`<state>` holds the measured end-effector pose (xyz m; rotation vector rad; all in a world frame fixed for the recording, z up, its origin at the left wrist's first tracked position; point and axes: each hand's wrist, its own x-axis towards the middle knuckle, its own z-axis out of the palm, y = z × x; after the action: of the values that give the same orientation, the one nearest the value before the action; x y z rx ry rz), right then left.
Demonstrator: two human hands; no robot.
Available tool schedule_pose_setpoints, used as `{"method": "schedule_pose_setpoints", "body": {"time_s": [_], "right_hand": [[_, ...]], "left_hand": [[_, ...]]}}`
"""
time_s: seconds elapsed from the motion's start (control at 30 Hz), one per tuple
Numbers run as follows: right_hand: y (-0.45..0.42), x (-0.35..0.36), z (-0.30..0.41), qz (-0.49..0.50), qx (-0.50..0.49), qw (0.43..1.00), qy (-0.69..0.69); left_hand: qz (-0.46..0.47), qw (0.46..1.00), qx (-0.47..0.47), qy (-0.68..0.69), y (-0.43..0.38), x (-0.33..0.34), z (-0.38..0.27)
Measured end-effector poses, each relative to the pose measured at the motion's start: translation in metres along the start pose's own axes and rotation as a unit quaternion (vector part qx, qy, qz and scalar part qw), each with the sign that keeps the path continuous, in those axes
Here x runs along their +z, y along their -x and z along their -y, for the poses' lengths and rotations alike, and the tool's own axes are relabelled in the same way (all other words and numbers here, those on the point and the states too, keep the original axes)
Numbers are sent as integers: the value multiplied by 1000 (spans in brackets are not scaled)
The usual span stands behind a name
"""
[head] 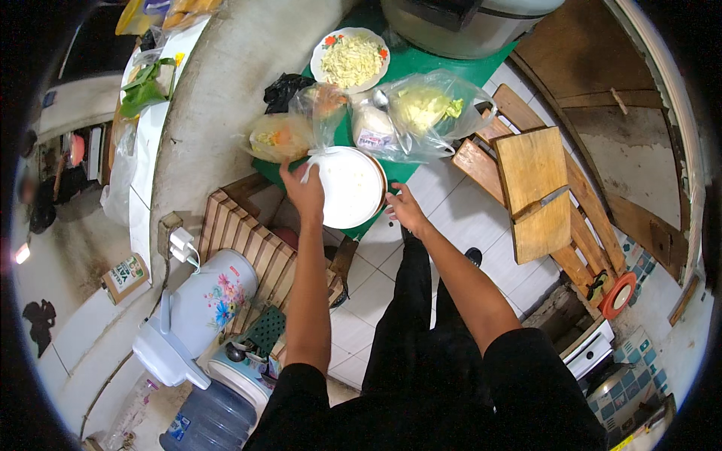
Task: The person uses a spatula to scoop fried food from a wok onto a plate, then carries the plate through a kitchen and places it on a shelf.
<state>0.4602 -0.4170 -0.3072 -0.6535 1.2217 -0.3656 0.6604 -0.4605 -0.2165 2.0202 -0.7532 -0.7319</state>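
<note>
A round white plate [352,189] with a few small crumbs on it sits at the near corner of the green tabletop [409,167], a brown rim showing beneath its right side. My left hand [304,191] is at the plate's left edge, thumb and index finger spread; whether it touches the rim is unclear. Just off the right edge is my right hand [405,209], fingers apart and holding nothing. Behind the plate lie a clear bag of chopped food [280,138], a bag of white contents [373,127] and a bag of leafy greens [423,110].
A flowered plate of shredded vegetable [351,59] stands farther back, beside a large cooker-like appliance [462,28]. On the right, a wooden bench [479,163] bears a cutting board [533,169] with a knife [540,204]. A flowered thermos-type dispenser [211,304] is at left.
</note>
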Motion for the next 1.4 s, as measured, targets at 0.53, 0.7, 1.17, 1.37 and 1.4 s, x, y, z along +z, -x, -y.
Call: {"method": "schedule_pose_setpoints", "body": {"time_s": [0.53,0.7,1.17,1.37,1.4], "right_hand": [[7,2,-15,20,-95,994,43],[101,-46,-30,-1,-92,996,14],[425,-234,-151,-208,-201,938,-190],[507,-310,-207,-312,-234,898,-204],[518,-320,-209,-318,-233,892,-222]], "left_hand": [[148,982,-90,-81,47,-41,91],[215,969,4,-124,107,-35,36],[583,788,-163,113,377,99,-18],[653,733,-176,74,506,176,-70],[650,731,-194,72,519,187,-73]]}}
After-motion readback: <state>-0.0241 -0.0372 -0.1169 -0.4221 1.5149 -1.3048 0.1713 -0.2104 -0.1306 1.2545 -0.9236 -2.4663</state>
